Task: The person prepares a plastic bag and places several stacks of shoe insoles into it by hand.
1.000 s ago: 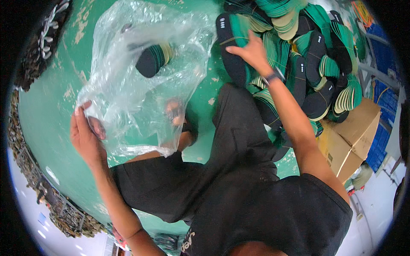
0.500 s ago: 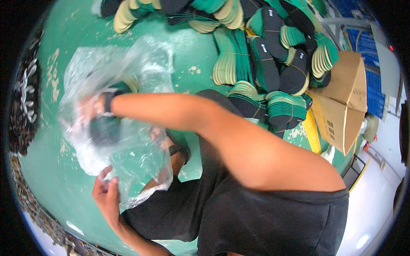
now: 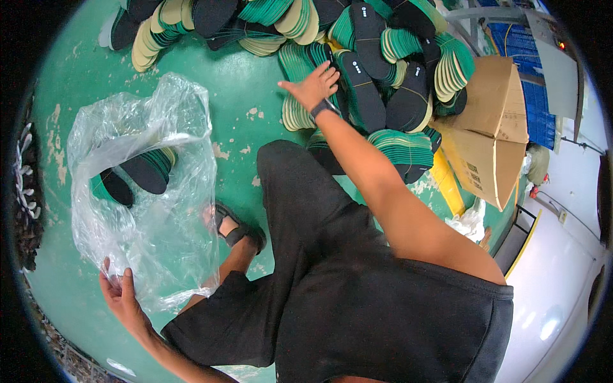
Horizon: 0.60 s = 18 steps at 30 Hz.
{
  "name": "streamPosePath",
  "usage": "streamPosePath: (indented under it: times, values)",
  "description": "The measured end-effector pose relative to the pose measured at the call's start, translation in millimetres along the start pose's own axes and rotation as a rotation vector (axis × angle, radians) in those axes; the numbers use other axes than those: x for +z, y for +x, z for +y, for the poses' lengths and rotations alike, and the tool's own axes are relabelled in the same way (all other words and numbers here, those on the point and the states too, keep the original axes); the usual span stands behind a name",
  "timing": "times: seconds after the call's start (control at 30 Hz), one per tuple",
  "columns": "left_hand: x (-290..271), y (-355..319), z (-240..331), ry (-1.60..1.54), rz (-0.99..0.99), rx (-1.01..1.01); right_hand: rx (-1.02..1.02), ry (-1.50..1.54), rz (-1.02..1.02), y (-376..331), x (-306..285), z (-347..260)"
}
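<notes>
A large clear plastic bag (image 3: 172, 249) lies spread on the floor at my left. My left hand (image 3: 121, 300) holds its near edge, with thumb and fingers around the film. Inside the bag rest bundles of black insoles (image 3: 145, 173) with green layered edges, seen partly through the plastic. My right hand (image 3: 313, 88) is empty, its fingers spread. It is over a tied stack of green and cream insoles (image 3: 290, 99), at the left side of a big heap; whether it touches them I cannot tell.
More bundled insoles (image 3: 367, 38) pile up at the far side. An open cardboard box (image 3: 485, 134) stands right of the heap, beside a yellow strip (image 3: 447, 182) and crumpled white plastic (image 3: 471, 220). Dark material (image 3: 29, 210) lines the left edge. My sandalled foot (image 3: 233, 226) is near the bag.
My right hand has left the bag and moved right to the insole heap, its fingers now spread. Insole bundles stay inside the bag. My left hand keeps its hold on the bag's edge.
</notes>
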<state>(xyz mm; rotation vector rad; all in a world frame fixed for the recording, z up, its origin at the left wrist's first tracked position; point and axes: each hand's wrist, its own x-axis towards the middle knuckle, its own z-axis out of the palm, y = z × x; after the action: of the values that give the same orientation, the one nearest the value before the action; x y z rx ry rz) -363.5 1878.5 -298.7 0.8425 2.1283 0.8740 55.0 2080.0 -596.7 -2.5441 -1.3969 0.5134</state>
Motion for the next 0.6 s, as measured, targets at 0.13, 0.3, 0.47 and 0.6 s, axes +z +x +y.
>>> streamPosePath:
  times: [0.13,0.3,0.47,0.6]
  values:
    - [-16.6,6.0,-18.0,0.012,0.117,-0.033,0.096,-0.241,-0.124,20.6,-1.3,-2.4]
    - [-24.7,4.6,-15.3,0.047,0.141,-0.093,0.221,-0.229,-0.270,23.2,-33.0,6.4]
    - [-25.6,-6.9,-9.7,-0.007,0.198,-0.022,-0.326,-0.101,-0.480,-8.3,-57.8,2.3]
    - [-11.3,-6.5,7.5,0.045,0.198,-0.019,-0.631,-0.156,-0.442,-2.8,-56.0,9.8]
